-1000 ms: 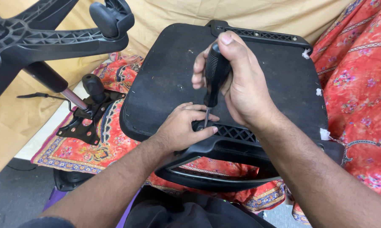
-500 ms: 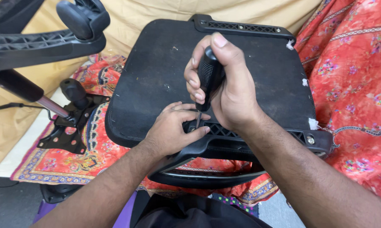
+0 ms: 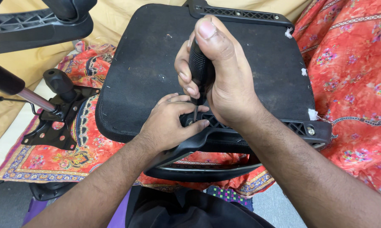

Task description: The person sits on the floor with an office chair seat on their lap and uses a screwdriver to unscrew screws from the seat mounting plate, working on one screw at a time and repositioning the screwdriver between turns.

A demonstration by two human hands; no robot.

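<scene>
Centre of the frame: the black-handled screwdriver with a thin steel shaft (image 3: 197,67) stands upright, its tip set down into the black ribbed plastic armrest bracket (image 3: 258,133) along the lower edge of the upturned black fabric-covered chair seat (image 3: 144,63). Your right hand (image 3: 226,80) is clenched round the handle, thumb capping its top; take it there, since the textured grip looks made to resist slipping while the bare shaft would probably turn in your fingers. Your left hand (image 3: 169,122) rests on the bracket, its fingers (image 3: 199,124) pinched close about the shaft near the tip, steadying it. Judge the tool light and rigid; the bracket is likely stiff moulded plastic, and its thin ribs may crack under a slipped tip. The seat looks bulky and padded, soft on its face but firm at the rim, so brace it at the rim.

Left of the frame: a black metal seat-tilt plate with a lever knob (image 3: 57,114) lies on the red floral patterned cloth (image 3: 351,76). Upper left: the black plastic star-shaped chair base (image 3: 34,27), lying over a tan sheet (image 3: 25,63).
</scene>
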